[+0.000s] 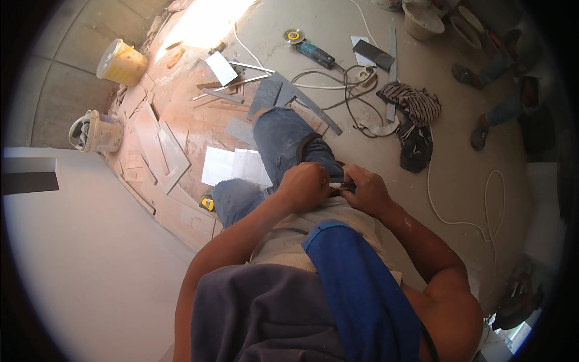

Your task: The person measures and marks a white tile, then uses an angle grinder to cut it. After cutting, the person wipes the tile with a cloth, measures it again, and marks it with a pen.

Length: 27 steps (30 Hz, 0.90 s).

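Both my hands are together at my waist, in front of my light shirt point(289, 238) and blue jeans point(289, 142). My left hand point(303, 186) is closed, its fingers curled in at the waistband. Close beside it, my right hand point(367, 189) is closed too, with thumb and fingers pinched. A small dark and white piece point(336, 186) shows between the two hands; its kind cannot be made out, and the fingers hide much of it. Below my left forearm, on the tiled side, lies a yellow and black tape measure point(207, 203).
An angle grinder point(310, 49) lies on the floor ahead, its dark cable point(344, 90) coiled nearby. Cut tile pieces point(172, 151) spread at left, near two buckets point(122, 63). A striped cloth point(416, 102) lies at right, and another person's legs point(503, 111) show beyond.
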### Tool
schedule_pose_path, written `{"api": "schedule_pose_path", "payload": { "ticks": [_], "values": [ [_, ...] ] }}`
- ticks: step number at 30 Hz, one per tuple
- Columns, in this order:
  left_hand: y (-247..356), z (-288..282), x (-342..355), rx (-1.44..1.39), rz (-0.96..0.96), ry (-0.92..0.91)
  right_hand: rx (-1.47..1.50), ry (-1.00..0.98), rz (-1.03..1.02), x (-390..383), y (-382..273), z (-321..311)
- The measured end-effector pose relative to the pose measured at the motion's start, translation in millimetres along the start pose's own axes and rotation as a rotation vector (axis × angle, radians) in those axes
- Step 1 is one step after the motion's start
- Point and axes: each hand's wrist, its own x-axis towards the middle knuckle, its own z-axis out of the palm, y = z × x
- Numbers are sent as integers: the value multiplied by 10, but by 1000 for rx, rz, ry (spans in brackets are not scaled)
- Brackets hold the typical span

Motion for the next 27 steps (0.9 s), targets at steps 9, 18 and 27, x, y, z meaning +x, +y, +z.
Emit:
{"api": "schedule_pose_path", "payload": {
  "ticks": [9,18,27],
  "values": [
    [102,56,3,-11,94,3,-252,189,19,7,86,165],
    [128,80,39,-43,101,-12,-265,315,48,-59,154,242],
    [24,55,45,-58,-16,82,103,-217,-70,100,43,-289]
  ]
}}
